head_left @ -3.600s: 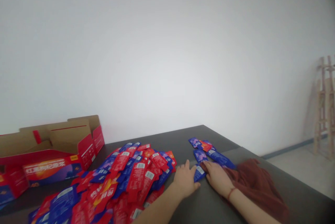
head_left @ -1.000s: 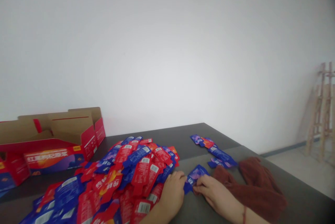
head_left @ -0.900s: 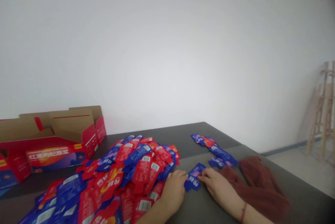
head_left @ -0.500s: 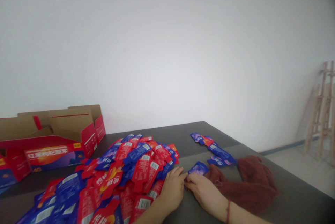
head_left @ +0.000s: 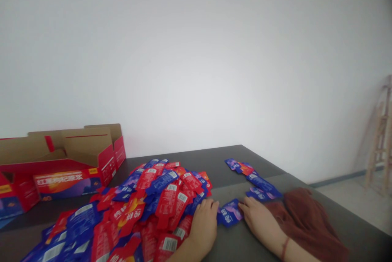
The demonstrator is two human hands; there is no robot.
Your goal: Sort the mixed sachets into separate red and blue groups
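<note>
On one dark table (head_left: 202, 160), left hand (head_left: 205, 221) and right hand (head_left: 260, 219), grips unclear, flank one blue sachet (head_left: 231, 214).

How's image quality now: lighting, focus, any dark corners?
Head view: wall brightest around the middle, dimming outward; head view: top-right corner dark; head view: wooden stand at the right edge soft; head view: blue sachet shows its big white characters, but small print on the sachet pile is unreadable.
</note>
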